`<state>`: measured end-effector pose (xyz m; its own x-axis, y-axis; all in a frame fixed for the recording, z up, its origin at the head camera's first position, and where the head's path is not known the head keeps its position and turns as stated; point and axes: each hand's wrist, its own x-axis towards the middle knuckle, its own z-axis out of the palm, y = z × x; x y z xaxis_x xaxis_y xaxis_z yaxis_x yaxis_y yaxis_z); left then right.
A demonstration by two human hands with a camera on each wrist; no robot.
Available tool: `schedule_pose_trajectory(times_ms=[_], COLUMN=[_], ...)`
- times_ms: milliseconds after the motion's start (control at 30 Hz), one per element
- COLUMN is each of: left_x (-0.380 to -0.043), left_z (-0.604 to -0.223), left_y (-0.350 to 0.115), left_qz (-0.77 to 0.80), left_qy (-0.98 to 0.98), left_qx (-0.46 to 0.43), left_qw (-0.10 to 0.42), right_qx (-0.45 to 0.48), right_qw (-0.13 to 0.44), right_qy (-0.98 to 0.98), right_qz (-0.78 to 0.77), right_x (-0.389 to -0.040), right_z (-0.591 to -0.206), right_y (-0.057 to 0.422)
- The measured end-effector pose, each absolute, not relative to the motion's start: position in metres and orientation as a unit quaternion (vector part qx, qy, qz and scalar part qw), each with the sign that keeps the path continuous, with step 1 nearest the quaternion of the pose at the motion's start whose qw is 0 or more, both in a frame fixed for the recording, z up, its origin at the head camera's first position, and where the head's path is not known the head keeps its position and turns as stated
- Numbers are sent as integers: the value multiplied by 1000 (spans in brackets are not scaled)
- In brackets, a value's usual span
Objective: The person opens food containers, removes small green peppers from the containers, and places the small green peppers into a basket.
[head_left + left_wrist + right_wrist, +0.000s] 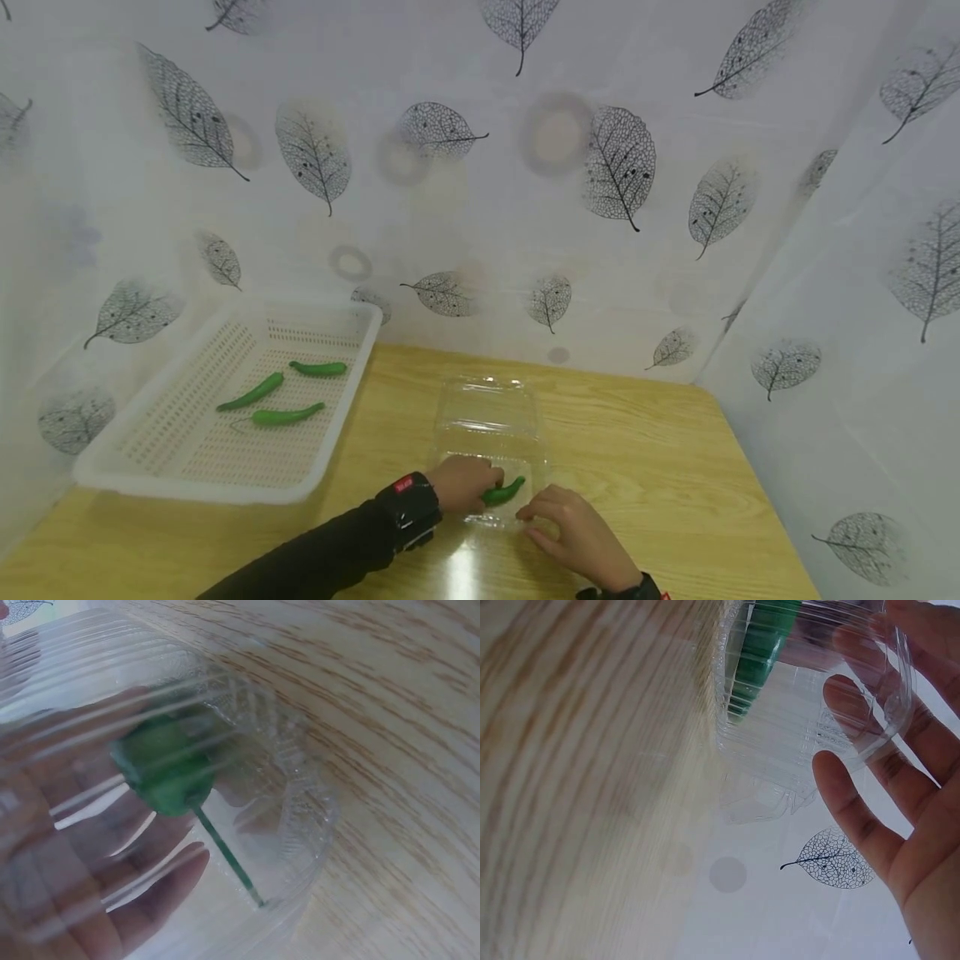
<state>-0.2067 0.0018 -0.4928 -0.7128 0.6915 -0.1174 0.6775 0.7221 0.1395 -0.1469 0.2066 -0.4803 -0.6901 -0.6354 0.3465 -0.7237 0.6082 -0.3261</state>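
A clear plastic clamshell box (489,442) lies with its lid raised toward the back of the table. Inside its front half is a green chili pepper (504,493), whose stem end shows through the plastic in the left wrist view. My left hand (463,483) reaches into the box from the left, fingers bent round the stem end of this pepper (166,766). At the front right corner is my right hand (573,529), its loosely bent fingers at the box rim. In the right wrist view some of those fingers (847,701) show through the plastic.
On the left stands a white perforated basket (356,367) holding three green chili peppers (288,414). The wood-grain table (637,467) meets a white curtain (480,225) with leaf prints behind and at both sides.
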Motion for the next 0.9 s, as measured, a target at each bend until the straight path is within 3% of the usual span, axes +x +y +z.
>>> schedule_pose_trajectory(times_ms=[367, 633, 900], left_x=[-199, -193, -200], left_z=[-472, -453, -405], left_y=[1, -4, -23], left_qz=[69, 79, 88], left_qy=[928, 927, 922], left_qx=[354, 364, 378], left_qw=[99, 53, -6], right_qx=[384, 384, 402], right_qw=[110, 88, 116], right_qy=[-889, -888, -880], right_qz=[222, 238, 226], right_x=[-146, -145, -148], right_z=[-480, -481, -480], right_y=[207, 207, 208])
